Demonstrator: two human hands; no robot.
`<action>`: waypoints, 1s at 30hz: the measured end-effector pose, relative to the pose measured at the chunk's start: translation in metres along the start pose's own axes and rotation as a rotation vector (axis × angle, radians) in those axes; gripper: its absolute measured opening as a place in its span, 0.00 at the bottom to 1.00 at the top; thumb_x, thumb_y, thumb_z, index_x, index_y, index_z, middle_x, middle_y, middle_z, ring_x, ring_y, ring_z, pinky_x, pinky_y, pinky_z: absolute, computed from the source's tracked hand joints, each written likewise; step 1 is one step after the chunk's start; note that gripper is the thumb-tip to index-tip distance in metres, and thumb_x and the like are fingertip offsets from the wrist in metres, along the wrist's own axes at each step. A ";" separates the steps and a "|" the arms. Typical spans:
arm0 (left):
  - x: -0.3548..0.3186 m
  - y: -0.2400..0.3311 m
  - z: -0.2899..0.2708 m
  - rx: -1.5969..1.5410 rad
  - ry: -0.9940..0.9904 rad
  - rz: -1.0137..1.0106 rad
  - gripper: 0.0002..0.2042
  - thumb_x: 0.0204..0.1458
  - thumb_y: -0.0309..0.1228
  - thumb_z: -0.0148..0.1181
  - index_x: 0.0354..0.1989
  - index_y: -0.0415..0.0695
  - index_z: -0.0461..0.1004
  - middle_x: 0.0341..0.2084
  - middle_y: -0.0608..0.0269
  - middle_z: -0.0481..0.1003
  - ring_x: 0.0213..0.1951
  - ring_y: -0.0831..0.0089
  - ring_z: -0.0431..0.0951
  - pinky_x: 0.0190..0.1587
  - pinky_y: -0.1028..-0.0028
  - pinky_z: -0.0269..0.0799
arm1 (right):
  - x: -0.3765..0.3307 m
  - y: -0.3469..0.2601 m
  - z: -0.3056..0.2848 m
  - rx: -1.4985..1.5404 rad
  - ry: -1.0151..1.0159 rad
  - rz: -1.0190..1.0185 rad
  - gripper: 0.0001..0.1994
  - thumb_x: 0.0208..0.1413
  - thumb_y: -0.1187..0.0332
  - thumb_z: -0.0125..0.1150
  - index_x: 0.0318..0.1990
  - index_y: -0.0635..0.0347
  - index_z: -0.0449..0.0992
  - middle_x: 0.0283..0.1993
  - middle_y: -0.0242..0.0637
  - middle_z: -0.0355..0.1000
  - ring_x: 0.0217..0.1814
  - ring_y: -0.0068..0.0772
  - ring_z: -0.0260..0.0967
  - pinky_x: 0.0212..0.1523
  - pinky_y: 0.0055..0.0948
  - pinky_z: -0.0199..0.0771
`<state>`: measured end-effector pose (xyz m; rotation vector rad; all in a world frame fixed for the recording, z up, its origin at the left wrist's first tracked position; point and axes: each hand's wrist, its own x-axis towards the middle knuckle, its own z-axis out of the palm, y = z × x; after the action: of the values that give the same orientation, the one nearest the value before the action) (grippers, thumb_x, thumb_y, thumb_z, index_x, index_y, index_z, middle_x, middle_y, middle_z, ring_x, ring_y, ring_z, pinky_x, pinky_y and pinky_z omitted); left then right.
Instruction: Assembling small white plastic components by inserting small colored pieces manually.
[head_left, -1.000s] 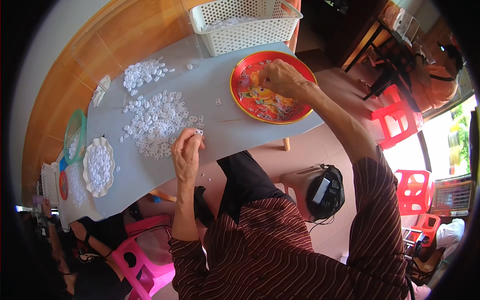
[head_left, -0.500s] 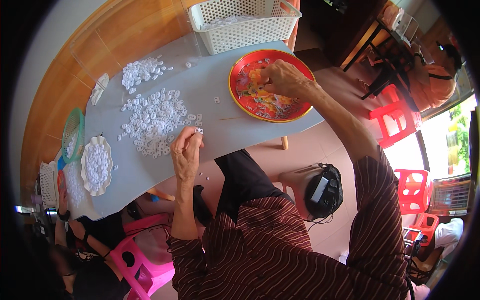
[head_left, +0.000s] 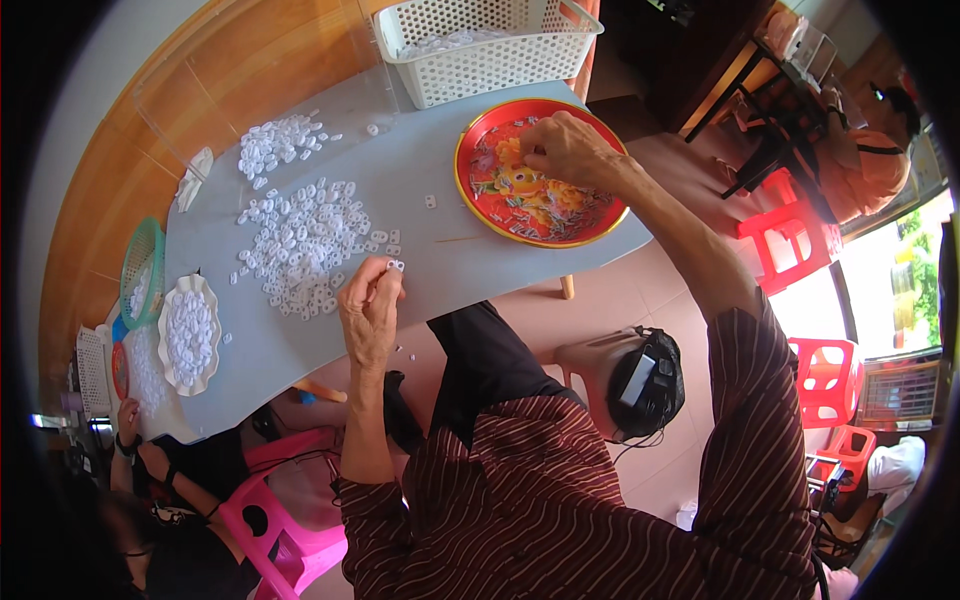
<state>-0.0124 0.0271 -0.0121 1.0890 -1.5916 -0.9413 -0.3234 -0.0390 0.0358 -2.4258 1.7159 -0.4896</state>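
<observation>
Near the front edge of the grey table, my left hand [head_left: 369, 312] pinches a small white plastic piece with holes [head_left: 397, 265] between thumb and fingertips. A pile of similar white pieces [head_left: 318, 235] spreads just beyond it, with a few lying apart beside it. My right hand [head_left: 572, 150] reaches over a round red tray [head_left: 467, 185] with a gold rim and a flower pattern. Its fingers are curled together, and whatever they may hold is hidden. Small grey slivers [head_left: 575, 222] are scattered across the tray's bottom.
A white perforated basket [head_left: 490, 80] stands behind the tray. More white pieces [head_left: 275, 145] lie at the far left, near a scalloped dish [head_left: 190, 335] and a green basket [head_left: 147, 270]. A thin stick [head_left: 458, 239] rests mid-table. A co-worker's hand [head_left: 128, 418] shows at lower left.
My right hand stays over the tray with its fingers shifted slightly. My left hand keeps hold of the white piece. The co-worker's hand at lower left has drawn back toward their body.
</observation>
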 end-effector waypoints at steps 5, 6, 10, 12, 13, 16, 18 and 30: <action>0.001 0.001 0.002 -0.011 -0.010 -0.007 0.05 0.50 0.26 0.51 0.29 0.37 0.70 0.14 0.68 0.65 0.20 0.82 0.63 0.24 0.80 0.59 | -0.003 0.007 -0.004 0.014 0.053 -0.035 0.05 0.46 0.72 0.56 0.26 0.63 0.76 0.24 0.43 0.73 0.29 0.41 0.71 0.36 0.37 0.69; 0.000 0.000 0.001 -0.006 -0.009 -0.009 0.05 0.50 0.26 0.51 0.29 0.37 0.70 0.15 0.68 0.65 0.20 0.83 0.63 0.24 0.80 0.58 | -0.004 0.005 -0.005 0.037 0.006 -0.021 0.05 0.45 0.71 0.57 0.26 0.63 0.77 0.24 0.42 0.73 0.29 0.40 0.71 0.36 0.37 0.70; 0.000 -0.001 0.000 0.011 -0.001 0.012 0.05 0.50 0.25 0.51 0.29 0.37 0.70 0.14 0.68 0.65 0.20 0.83 0.63 0.23 0.80 0.58 | -0.008 -0.002 -0.007 -0.040 -0.043 -0.015 0.06 0.43 0.70 0.59 0.25 0.63 0.78 0.24 0.42 0.74 0.30 0.39 0.72 0.36 0.36 0.70; 0.000 -0.002 0.002 0.007 -0.002 0.015 0.04 0.50 0.25 0.51 0.29 0.37 0.70 0.14 0.68 0.65 0.20 0.83 0.63 0.23 0.80 0.58 | -0.009 -0.004 -0.004 -0.035 -0.065 0.052 0.06 0.42 0.69 0.60 0.25 0.63 0.78 0.24 0.42 0.73 0.30 0.39 0.72 0.36 0.36 0.70; -0.001 -0.003 0.003 0.003 0.000 0.020 0.04 0.50 0.25 0.51 0.29 0.37 0.70 0.14 0.68 0.65 0.19 0.83 0.63 0.22 0.80 0.57 | -0.008 -0.005 -0.002 -0.031 -0.085 0.115 0.07 0.42 0.68 0.60 0.24 0.63 0.77 0.24 0.43 0.73 0.29 0.39 0.71 0.36 0.36 0.70; -0.001 -0.002 0.001 0.031 -0.005 0.025 0.04 0.50 0.25 0.51 0.29 0.37 0.70 0.14 0.68 0.64 0.19 0.83 0.62 0.22 0.80 0.57 | -0.001 -0.005 0.005 -0.089 -0.084 0.090 0.11 0.38 0.62 0.65 0.24 0.61 0.77 0.29 0.44 0.74 0.37 0.44 0.72 0.38 0.40 0.71; -0.001 0.001 0.000 0.040 0.000 0.032 0.04 0.50 0.25 0.51 0.29 0.37 0.70 0.14 0.68 0.64 0.19 0.83 0.62 0.22 0.80 0.57 | 0.001 -0.005 0.000 -0.043 -0.096 0.089 0.10 0.39 0.64 0.64 0.23 0.63 0.77 0.27 0.43 0.74 0.34 0.42 0.72 0.37 0.38 0.71; -0.002 0.000 -0.004 0.096 -0.026 -0.019 0.07 0.51 0.28 0.49 0.30 0.37 0.70 0.18 0.63 0.67 0.22 0.76 0.66 0.28 0.76 0.63 | -0.013 0.004 -0.018 0.059 -0.114 0.100 0.09 0.43 0.68 0.60 0.29 0.64 0.79 0.27 0.44 0.75 0.32 0.38 0.73 0.38 0.33 0.71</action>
<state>-0.0081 0.0289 -0.0116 1.1644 -1.6651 -0.9030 -0.3367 -0.0263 0.0490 -2.2677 1.7397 -0.3770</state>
